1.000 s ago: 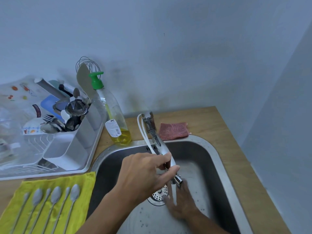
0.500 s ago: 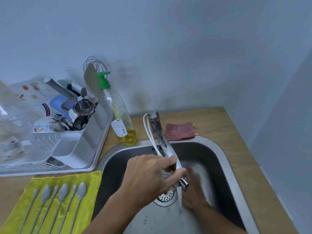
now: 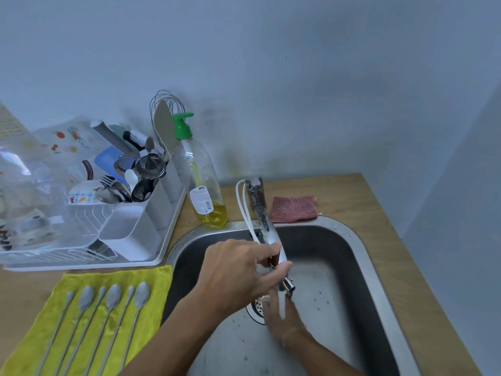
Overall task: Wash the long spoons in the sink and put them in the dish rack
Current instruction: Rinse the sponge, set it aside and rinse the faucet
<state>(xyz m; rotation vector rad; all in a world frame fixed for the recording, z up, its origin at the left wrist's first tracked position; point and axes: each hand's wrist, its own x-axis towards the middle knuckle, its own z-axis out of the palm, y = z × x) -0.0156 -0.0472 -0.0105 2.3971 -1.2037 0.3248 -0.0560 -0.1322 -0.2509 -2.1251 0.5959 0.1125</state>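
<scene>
Several long metal spoons (image 3: 108,316) lie side by side on a yellow cloth (image 3: 40,340) left of the steel sink (image 3: 363,267). My left hand (image 3: 238,275) is shut on the faucet spout (image 3: 273,240) above the basin. Water runs from the nozzle onto my right hand (image 3: 282,313), which is spread under the stream near the drain (image 3: 257,308) and holds nothing. The white dish rack (image 3: 89,232) stands at the back left, crowded with utensils and dishes.
A dish soap bottle (image 3: 203,185) with a green pump stands between rack and faucet. A pink mesh scrubber (image 3: 294,208) lies on the wooden counter (image 3: 379,213) behind the sink. A wall closes in on the right.
My right hand has shifted back under the water toward the drain. My left hand stays on the faucet. The view has drifted a little to the left.
</scene>
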